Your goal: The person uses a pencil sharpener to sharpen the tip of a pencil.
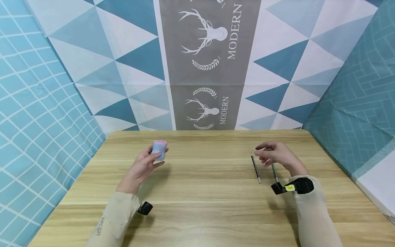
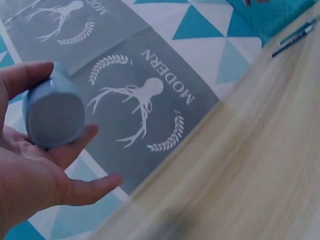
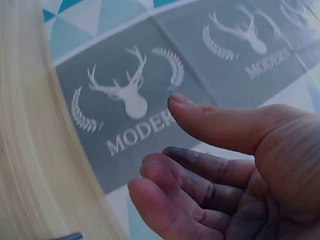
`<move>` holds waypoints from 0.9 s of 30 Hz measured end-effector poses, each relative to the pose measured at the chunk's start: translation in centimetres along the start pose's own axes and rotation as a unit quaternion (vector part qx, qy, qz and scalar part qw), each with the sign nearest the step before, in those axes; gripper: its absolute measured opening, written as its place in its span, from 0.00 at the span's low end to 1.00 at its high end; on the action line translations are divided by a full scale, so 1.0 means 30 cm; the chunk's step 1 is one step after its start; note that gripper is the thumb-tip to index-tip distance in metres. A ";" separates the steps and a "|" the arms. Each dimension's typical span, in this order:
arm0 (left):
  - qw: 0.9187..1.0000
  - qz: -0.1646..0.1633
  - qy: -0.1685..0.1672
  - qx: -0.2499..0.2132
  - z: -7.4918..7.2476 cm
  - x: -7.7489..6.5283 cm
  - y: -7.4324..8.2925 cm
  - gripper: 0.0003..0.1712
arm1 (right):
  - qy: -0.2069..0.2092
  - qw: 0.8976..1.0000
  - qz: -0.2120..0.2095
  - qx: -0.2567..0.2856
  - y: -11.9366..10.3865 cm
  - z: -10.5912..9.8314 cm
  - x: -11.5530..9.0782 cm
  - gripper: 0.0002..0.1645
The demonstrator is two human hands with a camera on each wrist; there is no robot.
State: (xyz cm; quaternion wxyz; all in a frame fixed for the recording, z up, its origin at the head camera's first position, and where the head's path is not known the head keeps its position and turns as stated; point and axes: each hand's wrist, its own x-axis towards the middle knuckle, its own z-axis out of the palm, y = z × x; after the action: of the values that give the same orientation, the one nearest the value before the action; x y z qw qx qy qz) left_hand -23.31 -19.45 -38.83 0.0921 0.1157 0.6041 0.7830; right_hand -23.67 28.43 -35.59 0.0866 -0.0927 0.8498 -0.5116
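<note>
My left hand (image 1: 145, 166) grips a small light-blue container (image 1: 158, 151) with a pink top, raised above the table's left half. In the left wrist view its flat base (image 2: 55, 120) faces the camera, with thumb and fingers around its side. My right hand (image 1: 277, 156) hovers over the right half, fingers loosely curled around nothing; the right wrist view shows its palm (image 3: 260, 200) bare. A dark pencil (image 1: 255, 168) lies just left of the right hand. Another, greenish pencil (image 1: 275, 172) lies below it, partly hidden by the hand and the wrist camera.
Both arms reach over a wood-grain table (image 1: 203, 192). A patterned cloth with deer prints (image 1: 206, 109) stands behind its far edge. Blue tiled-pattern cloth (image 1: 40, 103) borders the left, and teal cloth (image 1: 361, 103) the right. A white surface (image 1: 379, 185) shows at the right edge.
</note>
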 end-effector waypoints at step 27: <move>0.970 -0.046 0.074 0.228 -0.060 0.038 -0.165 0.36 | -0.115 0.986 -0.121 -0.031 -0.144 0.040 -0.083 0.25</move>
State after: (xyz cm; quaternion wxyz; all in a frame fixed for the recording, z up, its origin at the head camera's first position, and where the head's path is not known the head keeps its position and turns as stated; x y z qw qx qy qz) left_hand -24.90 -19.55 -43.98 0.0546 0.0472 0.7763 0.6262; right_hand -20.67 26.04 -32.19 0.1187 -0.2553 0.8320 -0.4780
